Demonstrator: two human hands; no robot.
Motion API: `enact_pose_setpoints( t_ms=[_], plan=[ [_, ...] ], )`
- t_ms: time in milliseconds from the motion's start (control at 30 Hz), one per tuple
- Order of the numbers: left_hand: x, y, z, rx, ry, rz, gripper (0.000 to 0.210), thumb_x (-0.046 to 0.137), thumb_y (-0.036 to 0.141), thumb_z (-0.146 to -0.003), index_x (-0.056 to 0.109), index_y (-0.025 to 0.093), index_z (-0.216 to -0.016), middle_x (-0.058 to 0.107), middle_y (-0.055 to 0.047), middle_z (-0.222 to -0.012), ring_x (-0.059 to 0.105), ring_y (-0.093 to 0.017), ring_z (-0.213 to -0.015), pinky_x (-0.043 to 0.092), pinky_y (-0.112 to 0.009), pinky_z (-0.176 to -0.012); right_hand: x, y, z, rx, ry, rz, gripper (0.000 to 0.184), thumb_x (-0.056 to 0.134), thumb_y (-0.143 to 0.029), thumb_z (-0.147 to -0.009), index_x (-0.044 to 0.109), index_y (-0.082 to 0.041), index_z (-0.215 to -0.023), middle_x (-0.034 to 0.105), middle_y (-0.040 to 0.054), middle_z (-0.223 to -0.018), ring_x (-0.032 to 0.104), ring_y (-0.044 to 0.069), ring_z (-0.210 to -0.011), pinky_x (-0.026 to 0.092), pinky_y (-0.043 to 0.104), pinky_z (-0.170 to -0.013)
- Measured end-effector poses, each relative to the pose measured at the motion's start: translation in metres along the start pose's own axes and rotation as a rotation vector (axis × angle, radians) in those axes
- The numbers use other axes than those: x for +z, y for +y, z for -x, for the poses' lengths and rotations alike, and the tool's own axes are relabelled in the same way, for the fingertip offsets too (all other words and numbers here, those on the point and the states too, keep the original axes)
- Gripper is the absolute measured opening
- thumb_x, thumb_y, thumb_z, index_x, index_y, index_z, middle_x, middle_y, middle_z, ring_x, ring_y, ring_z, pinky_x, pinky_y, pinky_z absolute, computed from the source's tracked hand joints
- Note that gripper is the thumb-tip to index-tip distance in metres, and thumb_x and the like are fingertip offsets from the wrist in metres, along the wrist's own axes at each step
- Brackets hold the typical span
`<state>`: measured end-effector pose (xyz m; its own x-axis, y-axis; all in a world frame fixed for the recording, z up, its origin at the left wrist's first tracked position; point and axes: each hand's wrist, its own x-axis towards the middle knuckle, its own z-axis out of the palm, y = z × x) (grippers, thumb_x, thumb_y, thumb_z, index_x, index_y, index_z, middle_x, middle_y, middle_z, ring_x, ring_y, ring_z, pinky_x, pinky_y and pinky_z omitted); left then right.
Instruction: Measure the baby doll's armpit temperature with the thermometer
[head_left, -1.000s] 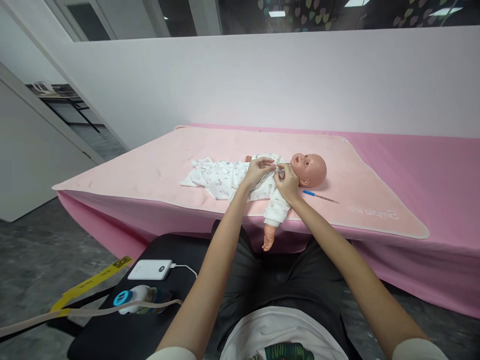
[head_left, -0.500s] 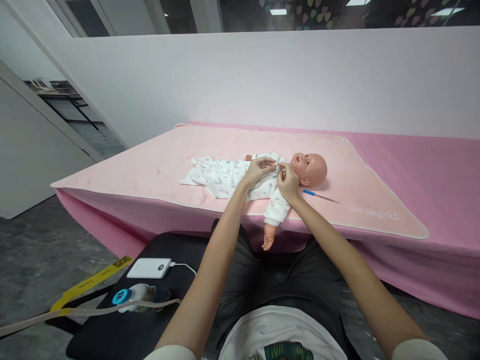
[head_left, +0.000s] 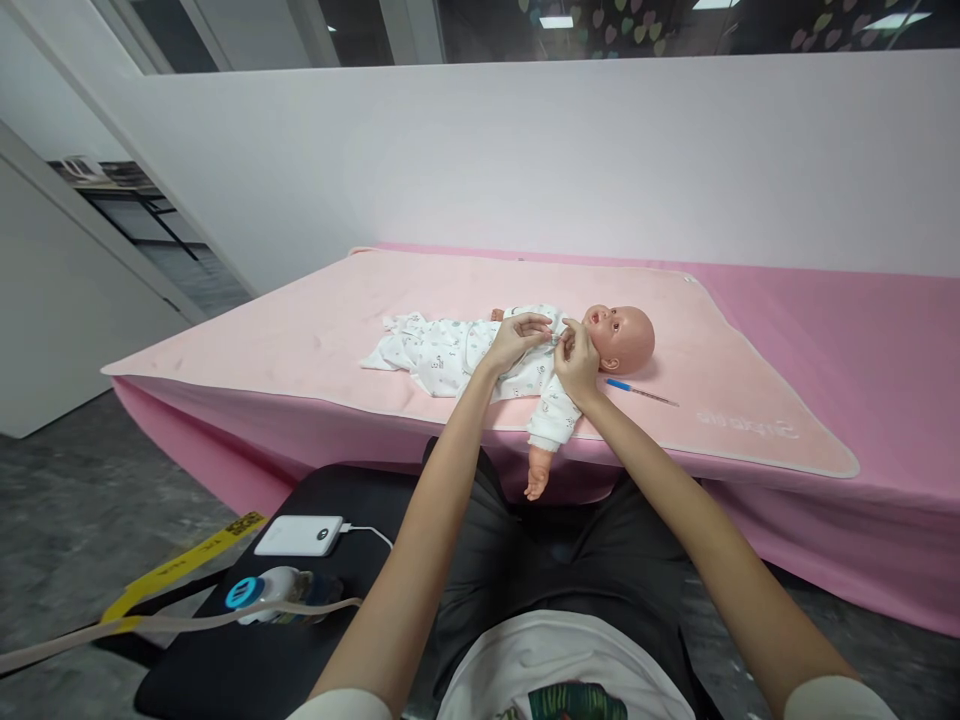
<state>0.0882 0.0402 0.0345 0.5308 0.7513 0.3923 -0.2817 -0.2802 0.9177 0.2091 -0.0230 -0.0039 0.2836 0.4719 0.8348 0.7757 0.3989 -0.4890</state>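
A baby doll (head_left: 630, 338) lies on its back on a pale pink mat (head_left: 285, 320), head to the right. It wears a white printed baby outfit (head_left: 442, 350), and one arm hangs over the table's near edge. My left hand (head_left: 519, 340) rests on the chest of the outfit, its fingers bent around the front of the cloth. My right hand (head_left: 576, 362) is beside the doll's neck, fingers curled and pinched at the front of the outfit. The small spot between my fingertips is too small to make out. Close to my right wrist lies a thin tool with a blue handle (head_left: 619, 385).
A pink cloth (head_left: 885, 370) covers the table under the mat. At lower left, a black seat (head_left: 217, 660) holds a white power bank (head_left: 298, 536) with a cable and a bottle with a blue cap (head_left: 246, 593). A white wall (head_left: 525, 160) stands behind the table.
My right hand's index finger and thumb have shifted slightly up and away from my left fingertips. My left hand and the doll have stayed in place.
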Motion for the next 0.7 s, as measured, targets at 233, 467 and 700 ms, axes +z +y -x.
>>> enact_pose_setpoints(
  t_ms=[233,467,700],
  plan=[
    [0.001,0.002,0.002,-0.004,-0.022,0.024,0.034,0.076,0.021,-0.057,0.064,0.012,-0.087,0.064,-0.002,-0.075,0.060,-0.011,-0.072,0.048,-0.025,-0.072,-0.005,-0.013,-0.002,-0.124,-0.046,0.007,0.040,0.042,-0.011,-0.075,0.048,-0.020,-0.114,0.058,0.0055,-0.082,0.055,0.019,-0.078,0.049,0.035,-0.077],
    [0.000,0.002,0.002,0.001,-0.061,-0.006,0.034,0.075,0.021,-0.060,0.064,0.012,-0.091,0.064,-0.003,-0.076,0.060,-0.011,-0.074,0.048,-0.025,-0.072,-0.002,-0.006,0.000,-0.128,-0.037,-0.002,0.035,0.043,-0.016,-0.078,0.047,-0.020,-0.113,0.058,0.0078,-0.088,0.056,0.021,-0.084,0.049,0.038,-0.080],
    [-0.001,0.005,0.004,-0.012,-0.147,0.005,0.059,0.075,0.017,-0.060,0.054,0.017,-0.115,0.062,-0.002,-0.079,0.061,-0.011,-0.076,0.048,-0.024,-0.075,0.000,-0.004,0.001,-0.160,-0.098,0.002,0.036,0.043,-0.012,-0.076,0.049,-0.020,-0.110,0.059,0.0088,-0.095,0.056,0.020,-0.087,0.048,0.036,-0.080]
  ],
)
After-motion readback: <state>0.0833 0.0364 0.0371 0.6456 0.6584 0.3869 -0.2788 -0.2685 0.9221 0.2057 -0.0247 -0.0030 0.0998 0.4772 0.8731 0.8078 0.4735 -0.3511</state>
